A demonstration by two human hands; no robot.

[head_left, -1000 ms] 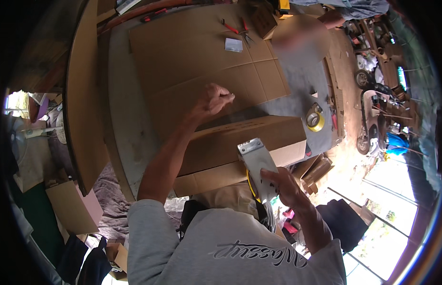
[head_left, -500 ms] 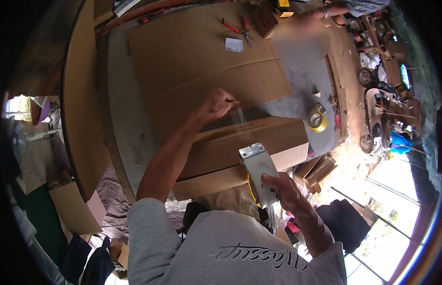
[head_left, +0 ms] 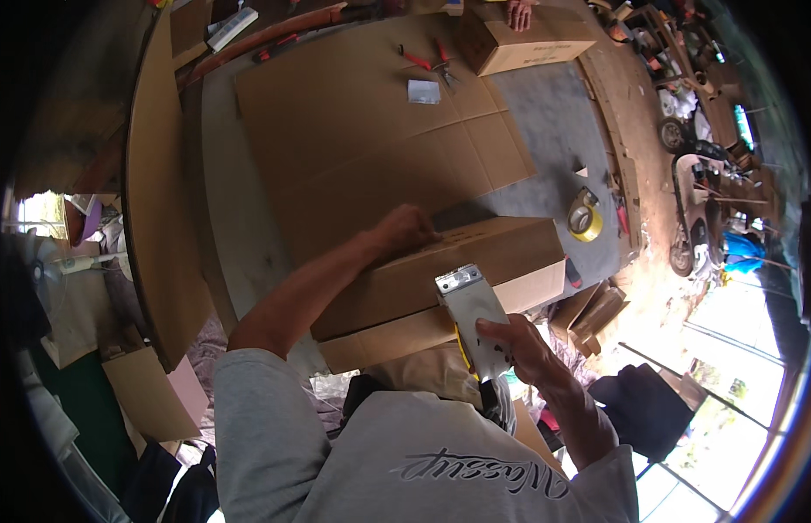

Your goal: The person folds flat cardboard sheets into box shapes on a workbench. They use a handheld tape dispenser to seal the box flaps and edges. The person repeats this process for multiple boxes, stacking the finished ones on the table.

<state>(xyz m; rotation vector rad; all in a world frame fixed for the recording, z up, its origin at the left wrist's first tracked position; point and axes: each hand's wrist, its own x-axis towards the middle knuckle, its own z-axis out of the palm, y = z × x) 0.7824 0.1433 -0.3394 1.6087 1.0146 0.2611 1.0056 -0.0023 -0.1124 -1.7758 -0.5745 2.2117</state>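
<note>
A long closed cardboard box (head_left: 423, 283) lies across the near side of the table. My right hand (head_left: 521, 349) grips a grey metal tape dispenser (head_left: 477, 318) with a toothed cutting edge at its upper end. A yellow strip shows along the dispenser's left side, and its head overlaps the box's near face. My left hand (head_left: 407, 228) is closed against the top of the box by its far edge. Its fingertips are turned away, and whatever they hold is hidden.
A flattened cardboard sheet (head_left: 353, 113) covers much of the table. Red-handled pliers (head_left: 436, 65) and a small pale card (head_left: 424, 91) lie on it. Yellow tape rolls (head_left: 584, 220) rest at the right. Another person's hand (head_left: 519, 15) touches a second box (head_left: 532, 44) at the far side.
My left hand has come down and nearer onto the box; the clear tape strip it held stretched is no longer visible. Across the table, a second box now lies under the other person's hand.
</note>
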